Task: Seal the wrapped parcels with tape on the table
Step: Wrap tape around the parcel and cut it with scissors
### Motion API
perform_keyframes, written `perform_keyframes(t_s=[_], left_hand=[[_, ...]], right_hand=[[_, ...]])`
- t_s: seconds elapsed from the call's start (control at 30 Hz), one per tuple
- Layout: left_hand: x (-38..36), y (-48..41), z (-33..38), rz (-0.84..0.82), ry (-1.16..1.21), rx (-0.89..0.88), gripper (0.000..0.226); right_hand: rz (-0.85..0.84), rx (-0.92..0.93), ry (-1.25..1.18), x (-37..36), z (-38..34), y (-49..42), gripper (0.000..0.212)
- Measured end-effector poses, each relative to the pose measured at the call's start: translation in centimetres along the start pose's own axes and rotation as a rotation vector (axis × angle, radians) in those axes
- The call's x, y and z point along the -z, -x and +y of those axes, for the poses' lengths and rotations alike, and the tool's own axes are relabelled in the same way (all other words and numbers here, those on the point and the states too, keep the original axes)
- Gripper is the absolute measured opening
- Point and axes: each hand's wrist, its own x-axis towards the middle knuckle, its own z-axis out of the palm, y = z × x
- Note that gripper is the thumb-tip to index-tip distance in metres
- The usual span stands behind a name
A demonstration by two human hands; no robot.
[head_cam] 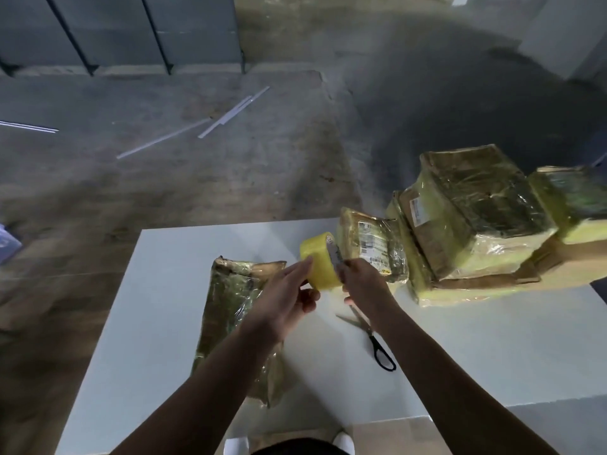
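A yellow roll of tape (317, 257) is held above the white table (476, 349), between both hands. My left hand (285, 297) touches its left side with straight fingers and a thumb under the roll. My right hand (361, 284) grips the roll's right edge. A flat parcel wrapped in clear film (236, 310) lies on the table under my left forearm. A smaller wrapped parcel with a white label (374, 247) stands just behind the roll.
Black-handled scissors (374, 339) lie open on the table below my right wrist. A stack of taped, film-wrapped parcels (476, 218) fills the table's far right. Beyond the table is concrete floor with thin white strips (226, 116).
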Motion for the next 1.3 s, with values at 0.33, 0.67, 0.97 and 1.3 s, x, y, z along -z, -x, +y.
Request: perform_keyframes(t_s=[0.33,0.67,0.97,1.3], left_hand=[[1.6,-0.1,1.9,-0.157,0.003,-0.101,0.016],[1.4,0.6,1.7,-0.095,-0.072,-0.097,0.022],[3.2,-0.6,3.2,-0.039,0.225,0.108,0.024],[3.8,-1.4,3.8,-0.050,0.249,0.159,0.025]], right_hand=[[0.536,0.569,0.223,-1.1,0.8,1.2,0.054],[0.149,0.431,0.172,-1.7,-2.1,3.0,0.032],[-0.056,0.555,0.204,-0.8,-0.1,2.6,0.036],[-0.039,0.699,0.267,-0.5,-0.2,2.0,0.024]])
